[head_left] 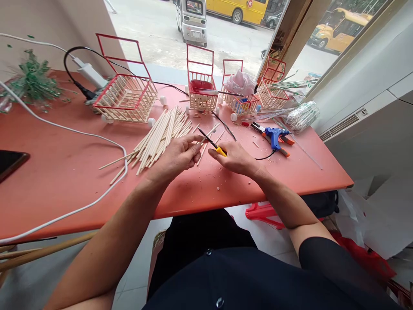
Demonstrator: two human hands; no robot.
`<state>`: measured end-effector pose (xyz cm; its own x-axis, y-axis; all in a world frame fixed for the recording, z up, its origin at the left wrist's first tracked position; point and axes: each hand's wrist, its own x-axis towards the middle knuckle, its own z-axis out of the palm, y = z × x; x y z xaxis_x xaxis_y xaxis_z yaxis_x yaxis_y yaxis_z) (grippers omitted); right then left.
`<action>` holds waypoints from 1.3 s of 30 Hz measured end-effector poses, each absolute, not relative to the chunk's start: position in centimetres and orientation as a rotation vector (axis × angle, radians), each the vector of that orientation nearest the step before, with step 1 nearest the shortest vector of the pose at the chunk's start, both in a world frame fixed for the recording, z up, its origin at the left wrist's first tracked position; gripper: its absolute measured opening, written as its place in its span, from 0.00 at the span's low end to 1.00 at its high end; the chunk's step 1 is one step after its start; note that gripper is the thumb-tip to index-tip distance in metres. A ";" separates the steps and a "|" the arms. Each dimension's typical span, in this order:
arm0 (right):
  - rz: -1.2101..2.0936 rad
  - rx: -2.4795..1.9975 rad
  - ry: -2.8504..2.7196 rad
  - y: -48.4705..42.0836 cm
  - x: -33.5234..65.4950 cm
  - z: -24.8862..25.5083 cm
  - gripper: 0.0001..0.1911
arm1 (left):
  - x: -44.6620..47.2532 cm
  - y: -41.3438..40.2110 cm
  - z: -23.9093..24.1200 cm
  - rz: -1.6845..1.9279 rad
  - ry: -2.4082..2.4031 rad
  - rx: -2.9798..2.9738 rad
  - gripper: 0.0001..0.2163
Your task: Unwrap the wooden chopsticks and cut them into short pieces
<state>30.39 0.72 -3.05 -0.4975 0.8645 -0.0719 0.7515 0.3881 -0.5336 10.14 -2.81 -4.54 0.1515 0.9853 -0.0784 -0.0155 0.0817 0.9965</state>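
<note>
My right hand (235, 157) is closed around the yellow handle of a slim dark file (209, 140), whose shaft points up and left. Close beside it, my left hand (183, 153) pinches a thin wooden stick (203, 141) near the file's shaft; its fingers hide most of the stick. Whether file and stick touch, I cannot tell. Left of and behind my left hand lies a loose pile of pale wooden sticks (161, 135). A few single sticks (211, 144) rest on the red table (180, 193) around my fingers, among small wood crumbs.
Behind stand small stick-built carts with red handles: one large cart (127, 97) and several smaller ones, including a cart (202, 97) with a red bowl. A blue glue gun (275, 135) and orange-handled pliers (287, 151) lie right. A white cable (97, 133) crosses the left side near a phone (13, 162).
</note>
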 end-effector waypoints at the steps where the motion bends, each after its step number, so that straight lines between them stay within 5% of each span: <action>1: 0.748 -1.451 -2.441 0.7 30.4 -2.9 0.29 | 10.1 -2.8 -4.6 1.048 1.119 1.207 0.11; 18: 0.836 -1.368 -2.441 1.2 31.1 -2.5 0.21 | 9.8 -2.9 -4.5 1.052 0.995 1.204 0.17; 26: 0.712 -1.086 -2.395 1.6 31.4 -2.7 0.24 | 9.7 -3.2 -4.6 1.145 0.971 1.304 0.13; 33: 0.545 -1.000 -2.385 2.3 31.8 -3.4 0.17 | 10.1 -3.6 -3.7 1.214 1.112 1.473 0.12; 39: 0.572 -0.989 -2.378 2.2 31.8 -3.0 0.22 | 10.0 -3.6 -3.8 1.214 1.078 1.461 0.12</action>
<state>31.82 2.22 -2.99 -0.6119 0.7388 0.2824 0.5295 0.6479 -0.5476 10.03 -3.64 -3.78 0.1293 0.9746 0.1826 0.0657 -0.1922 0.9792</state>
